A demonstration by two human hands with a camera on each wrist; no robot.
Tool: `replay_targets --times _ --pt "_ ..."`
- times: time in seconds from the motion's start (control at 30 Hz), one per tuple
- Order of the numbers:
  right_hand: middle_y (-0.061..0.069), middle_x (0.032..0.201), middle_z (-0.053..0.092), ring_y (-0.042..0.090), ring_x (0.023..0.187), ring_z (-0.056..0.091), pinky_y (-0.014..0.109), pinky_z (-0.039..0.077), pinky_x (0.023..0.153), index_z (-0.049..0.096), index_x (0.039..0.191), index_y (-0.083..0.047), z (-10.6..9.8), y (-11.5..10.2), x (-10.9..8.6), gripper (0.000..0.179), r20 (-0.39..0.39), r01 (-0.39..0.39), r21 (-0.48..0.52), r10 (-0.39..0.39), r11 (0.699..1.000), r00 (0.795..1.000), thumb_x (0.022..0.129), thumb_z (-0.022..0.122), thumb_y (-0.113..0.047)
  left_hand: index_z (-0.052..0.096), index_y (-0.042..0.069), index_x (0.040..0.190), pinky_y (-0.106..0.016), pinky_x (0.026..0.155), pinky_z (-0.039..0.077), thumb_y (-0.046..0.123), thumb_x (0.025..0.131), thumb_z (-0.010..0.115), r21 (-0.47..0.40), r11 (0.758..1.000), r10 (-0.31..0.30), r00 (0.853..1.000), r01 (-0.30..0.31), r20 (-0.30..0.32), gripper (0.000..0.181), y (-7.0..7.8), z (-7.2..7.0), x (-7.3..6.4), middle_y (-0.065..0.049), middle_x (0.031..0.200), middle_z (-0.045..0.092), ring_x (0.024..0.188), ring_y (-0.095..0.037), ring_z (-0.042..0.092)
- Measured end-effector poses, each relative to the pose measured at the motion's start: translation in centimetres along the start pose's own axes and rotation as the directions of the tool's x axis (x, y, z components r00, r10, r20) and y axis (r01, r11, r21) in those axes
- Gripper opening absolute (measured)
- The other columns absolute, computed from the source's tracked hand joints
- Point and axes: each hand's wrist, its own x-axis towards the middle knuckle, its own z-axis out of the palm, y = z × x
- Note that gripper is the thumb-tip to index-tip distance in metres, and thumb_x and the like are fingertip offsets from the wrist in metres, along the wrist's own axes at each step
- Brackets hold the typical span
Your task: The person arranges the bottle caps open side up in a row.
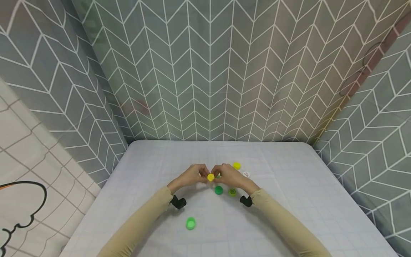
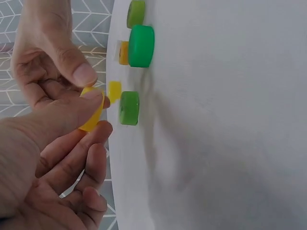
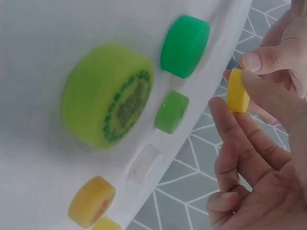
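Note:
Out in front, both hands meet over the white table at a small yellow bottle cap [image 1: 210, 177]. My left hand [image 1: 196, 174] pinches it with the thumb on one face and fingers behind. From the other side, my right hand [image 1: 226, 175] also pinches the cap at its edge, thumb against it. In the right wrist view the yellow cap [image 3: 237, 91] stands on edge between the fingertips. Beneath the hands lie a dark green cap [image 1: 218, 190] and a lime cap with a printed ring [image 1: 232, 192]. A smaller green cap [image 3: 171, 112] is partly hidden by the right hand in the head view.
A light green cap [image 1: 191, 223] lies hollow side up near the front. Beyond the right hand are another yellow cap [image 1: 236, 165] and a white cap with a red mark [image 1: 246, 174]. A patterned curtain [image 1: 208, 71] hangs behind the table [image 1: 282, 228].

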Motion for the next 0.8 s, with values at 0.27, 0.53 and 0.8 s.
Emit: replay_targets --times 0.27,0.53,0.8 --pt "-0.001 0.088 0.073 0.009 0.080 0.064 0.022 0.051 0.069 0.073 0.105 -0.011 -0.5 -0.2 0.2 0.022 -0.098 -0.013 -0.009 0.012 1.000 0.995 0.085 0.074 -0.020 0.063 0.007 0.101 -0.023 0.071 0.050 0.013 0.078 0.080 -0.005 1.000 -0.008 0.997 0.007 -0.083 0.029 0.6 -0.2 0.3 -0.002 0.086 0.067 0.078 -0.011 0.061" --pt "-0.002 0.093 0.074 0.017 0.083 0.058 0.026 0.045 0.072 0.074 0.105 -0.014 -1.3 -0.5 -0.4 0.019 -0.188 0.022 0.000 -0.022 1.000 0.982 0.087 0.072 -0.020 0.066 0.011 0.096 -0.025 0.069 0.051 0.021 0.083 0.076 -0.054 0.998 -0.018 0.992 0.011 -0.121 0.019 1.0 -0.4 0.2 0.000 0.086 0.069 0.078 -0.012 0.064" --pt "-0.006 0.103 0.074 0.012 0.084 0.062 0.025 0.049 0.070 0.075 0.103 -0.020 -2.1 -0.9 -1.4 0.017 -0.300 0.076 0.026 -0.064 0.997 0.952 0.087 0.071 -0.024 0.067 0.010 0.100 -0.043 0.085 0.054 0.027 0.088 0.072 -0.225 0.974 -0.013 0.994 -0.012 -0.110 0.021 2.0 -1.1 -0.4 -0.005 0.093 0.074 0.094 -0.030 0.070"
